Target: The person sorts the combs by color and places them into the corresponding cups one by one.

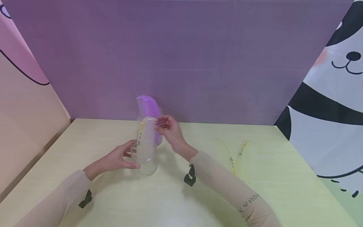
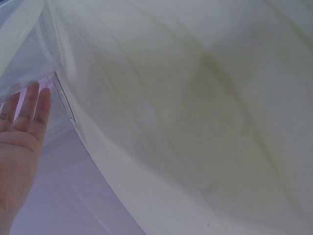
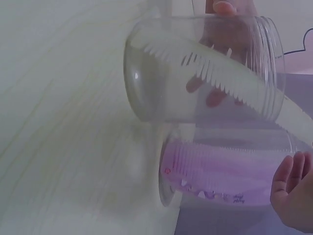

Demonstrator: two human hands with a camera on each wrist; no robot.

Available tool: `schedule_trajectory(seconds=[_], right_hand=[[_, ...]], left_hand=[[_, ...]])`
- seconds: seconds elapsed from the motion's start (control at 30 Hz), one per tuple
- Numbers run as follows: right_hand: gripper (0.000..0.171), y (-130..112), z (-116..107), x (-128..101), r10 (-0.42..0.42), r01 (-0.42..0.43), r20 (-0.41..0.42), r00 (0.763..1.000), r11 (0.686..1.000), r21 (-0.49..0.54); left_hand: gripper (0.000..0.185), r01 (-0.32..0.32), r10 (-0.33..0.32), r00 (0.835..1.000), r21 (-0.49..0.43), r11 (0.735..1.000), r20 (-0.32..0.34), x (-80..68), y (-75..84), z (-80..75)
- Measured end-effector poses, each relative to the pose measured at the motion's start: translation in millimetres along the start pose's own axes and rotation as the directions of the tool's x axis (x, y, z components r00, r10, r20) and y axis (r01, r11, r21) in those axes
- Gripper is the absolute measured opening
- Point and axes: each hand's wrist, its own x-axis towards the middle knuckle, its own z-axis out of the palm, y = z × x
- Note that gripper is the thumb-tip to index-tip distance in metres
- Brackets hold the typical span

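My left hand (image 1: 117, 156) grips a clear jar (image 1: 148, 168) near the front; its fingers show through the wall in the right wrist view. Inside the jar a pale see-through comb (image 1: 146, 138) with orange and dark marks stands tilted, its upper half above the rim. My right hand (image 1: 171, 132) pinches that comb by its toothed edge near the top, though the fingertips are partly hidden. Behind, a second clear jar (image 3: 234, 134) holds purple combing plastic, a purple comb (image 3: 215, 169) sticking out above its rim. The left wrist view catches the left hand's fingers (image 2: 30, 107) beside clear plastic.
Two more pale see-through combs (image 1: 241, 154) lie on the light wooden table (image 1: 181, 201) to the right of the right hand. A purple panel (image 1: 215, 63) rises at the table's far edge. Cartoon-printed walls (image 1: 320, 104) flank both sides.
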Motion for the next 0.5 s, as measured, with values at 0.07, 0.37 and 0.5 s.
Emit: schedule_trajectory(seconds=[0.07, 0.37, 0.5], right_hand=[[0.033, 0, -5, 1, 0.011, -0.011, -0.004, 1.000, 1.000, -0.007], [0.032, 9, -35, 2, 0.003, -0.004, -0.019, 1.000, 0.998, -0.066], [0.033, 15, -52, 0, 0.007, -0.010, -0.026, 1.000, 0.994, -0.105]], left_hand=[[0.084, -0.001, 0.001, 1.000, 0.002, 1.000, -0.002, -0.1, -0.3, -0.4], [0.086, 0.005, -0.005, 1.000, -0.001, 1.000, 0.002, -0.8, 0.8, -0.3], [0.086, 0.009, -0.009, 1.000, -0.006, 1.000, 0.001, -1.0, 1.2, 0.1]])
